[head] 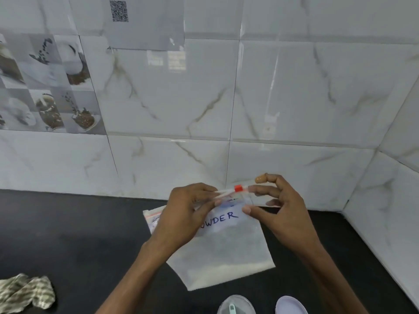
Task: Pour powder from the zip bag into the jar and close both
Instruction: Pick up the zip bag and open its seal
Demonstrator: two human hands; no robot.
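Observation:
A clear zip bag [223,252] with white powder and a white label reading "POWDER" is held up over the black counter. Its red slider [238,188] sits on the zip strip near the top right. My left hand [188,211] grips the bag's top edge on the left side. My right hand [275,205] pinches the top right corner beside the slider, thumb below and fingers above. The clear jar [235,305] shows only its open rim at the bottom edge. A white lid [291,305] lies to the right of the jar.
A second small zip bag [153,219] lies on the counter behind my left hand. A crumpled patterned cloth [25,293] sits at the front left. The black counter [74,234] meets tiled walls at the back and right.

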